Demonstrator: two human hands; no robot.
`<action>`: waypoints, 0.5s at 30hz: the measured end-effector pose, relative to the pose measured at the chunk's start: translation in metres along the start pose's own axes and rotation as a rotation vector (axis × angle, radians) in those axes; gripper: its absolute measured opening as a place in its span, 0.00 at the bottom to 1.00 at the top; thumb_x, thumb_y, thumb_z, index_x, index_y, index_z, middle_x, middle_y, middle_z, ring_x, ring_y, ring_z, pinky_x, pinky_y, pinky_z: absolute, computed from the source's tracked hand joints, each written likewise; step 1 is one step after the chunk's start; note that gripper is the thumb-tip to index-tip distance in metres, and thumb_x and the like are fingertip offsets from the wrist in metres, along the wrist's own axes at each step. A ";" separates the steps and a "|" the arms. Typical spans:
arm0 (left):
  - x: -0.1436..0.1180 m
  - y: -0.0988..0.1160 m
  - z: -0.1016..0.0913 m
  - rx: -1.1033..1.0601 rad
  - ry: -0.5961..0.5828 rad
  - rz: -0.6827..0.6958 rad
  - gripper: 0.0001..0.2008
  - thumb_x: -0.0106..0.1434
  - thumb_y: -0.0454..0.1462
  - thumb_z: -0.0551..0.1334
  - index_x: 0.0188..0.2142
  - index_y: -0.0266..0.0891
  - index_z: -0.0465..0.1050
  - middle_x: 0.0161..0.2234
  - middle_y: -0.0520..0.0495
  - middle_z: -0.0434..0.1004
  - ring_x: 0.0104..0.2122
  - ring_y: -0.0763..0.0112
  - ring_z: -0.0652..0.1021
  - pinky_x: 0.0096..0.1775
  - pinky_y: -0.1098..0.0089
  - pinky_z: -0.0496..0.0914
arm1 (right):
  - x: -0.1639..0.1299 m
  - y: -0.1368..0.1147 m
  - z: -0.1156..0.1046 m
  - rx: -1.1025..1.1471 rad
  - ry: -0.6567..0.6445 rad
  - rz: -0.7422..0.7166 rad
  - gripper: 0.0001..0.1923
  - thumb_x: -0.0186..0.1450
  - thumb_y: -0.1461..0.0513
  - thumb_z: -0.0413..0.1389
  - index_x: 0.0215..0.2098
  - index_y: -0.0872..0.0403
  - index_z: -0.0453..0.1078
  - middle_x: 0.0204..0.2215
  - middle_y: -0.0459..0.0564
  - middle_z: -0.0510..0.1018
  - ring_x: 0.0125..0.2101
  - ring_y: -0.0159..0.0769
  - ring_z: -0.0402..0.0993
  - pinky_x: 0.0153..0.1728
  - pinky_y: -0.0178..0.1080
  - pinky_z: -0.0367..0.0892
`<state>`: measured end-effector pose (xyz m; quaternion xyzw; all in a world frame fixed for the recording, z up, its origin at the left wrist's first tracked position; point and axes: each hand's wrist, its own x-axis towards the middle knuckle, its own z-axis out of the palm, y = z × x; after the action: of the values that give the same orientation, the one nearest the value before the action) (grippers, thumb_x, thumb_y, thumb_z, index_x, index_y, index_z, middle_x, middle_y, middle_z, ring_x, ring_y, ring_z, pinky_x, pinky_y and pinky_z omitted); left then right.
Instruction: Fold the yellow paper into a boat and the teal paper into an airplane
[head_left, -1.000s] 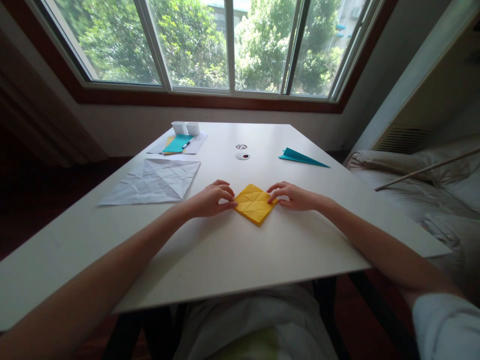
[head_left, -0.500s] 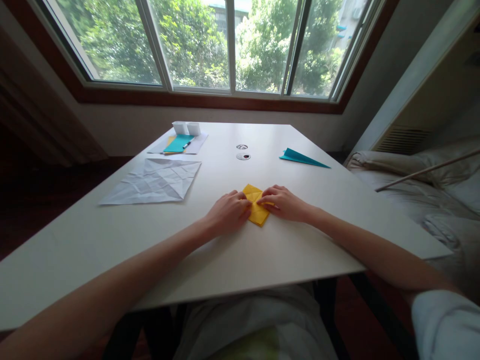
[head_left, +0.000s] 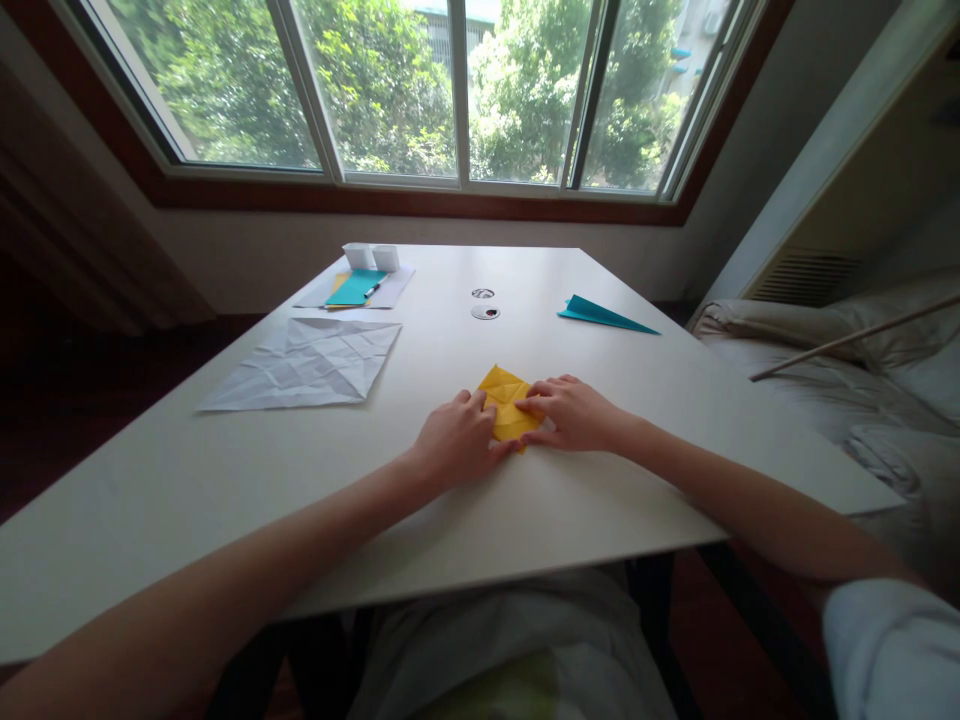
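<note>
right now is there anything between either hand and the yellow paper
No. The left hand and the right hand both rest directly on the yellow paper, pressing it onto the table. Nothing visible lies between them.

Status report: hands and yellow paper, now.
Left hand and right hand both pressing on yellow paper. Paper flat on white table. Nothing in the way.
</note>
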<state>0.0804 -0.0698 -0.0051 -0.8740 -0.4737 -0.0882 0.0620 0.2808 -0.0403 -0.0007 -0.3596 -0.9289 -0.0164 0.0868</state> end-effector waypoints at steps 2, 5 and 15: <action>-0.002 0.002 -0.003 0.054 -0.013 -0.022 0.25 0.60 0.54 0.49 0.34 0.35 0.72 0.34 0.38 0.71 0.36 0.58 0.72 0.31 0.66 0.66 | -0.001 -0.003 -0.002 -0.054 -0.011 0.028 0.24 0.60 0.46 0.50 0.44 0.53 0.70 0.39 0.56 0.74 0.39 0.42 0.70 0.44 0.44 0.57; -0.003 0.003 -0.007 0.126 -0.041 -0.053 0.27 0.60 0.54 0.49 0.30 0.33 0.73 0.31 0.37 0.72 0.32 0.58 0.73 0.29 0.65 0.65 | -0.002 -0.006 -0.004 -0.100 -0.023 0.063 0.25 0.59 0.45 0.49 0.41 0.54 0.72 0.37 0.56 0.75 0.38 0.43 0.70 0.43 0.44 0.57; 0.001 -0.014 -0.015 0.163 -0.074 -0.136 0.25 0.60 0.52 0.50 0.23 0.36 0.73 0.26 0.40 0.73 0.31 0.59 0.73 0.26 0.68 0.63 | 0.000 0.002 -0.004 -0.149 -0.063 0.187 0.18 0.61 0.50 0.50 0.33 0.55 0.71 0.31 0.54 0.74 0.31 0.40 0.71 0.35 0.40 0.60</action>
<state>0.0677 -0.0646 0.0098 -0.8345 -0.5397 -0.0211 0.1095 0.2823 -0.0391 0.0036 -0.4506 -0.8897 -0.0662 0.0319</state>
